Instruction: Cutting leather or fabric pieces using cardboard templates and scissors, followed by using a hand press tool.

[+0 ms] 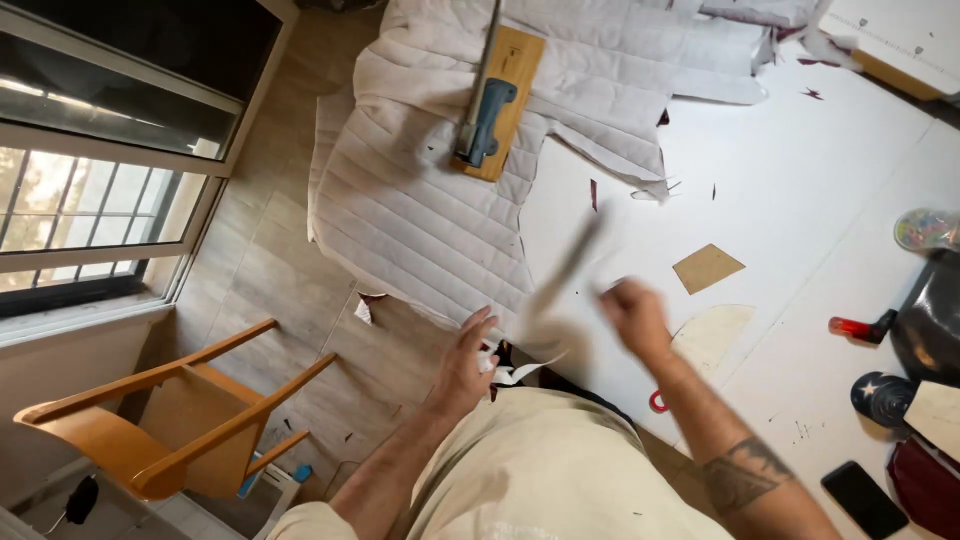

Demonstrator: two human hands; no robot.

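Observation:
My right hand [635, 318] is curled into a fist over the white table [800, 200] and is blurred by motion. A blurred pale strip [565, 268] runs up and to the left from it, apparently in its grip. My left hand [468, 358] hovers at the table's near edge with fingers apart, holding nothing, beside small white scraps [510, 372]. Further off, quilted white fabric [420, 200] drapes over the table's left end. On it lies a wooden board [508, 120] with a blue-handled tool [485, 125].
A wooden chair [170, 420] stands on the floor at the left, below a window [90, 200]. A tan card square [708, 267], a red-ended tool [852, 327], a dark bag [930, 320], a starred cap [885, 395] and a black phone [865, 498] lie at the right.

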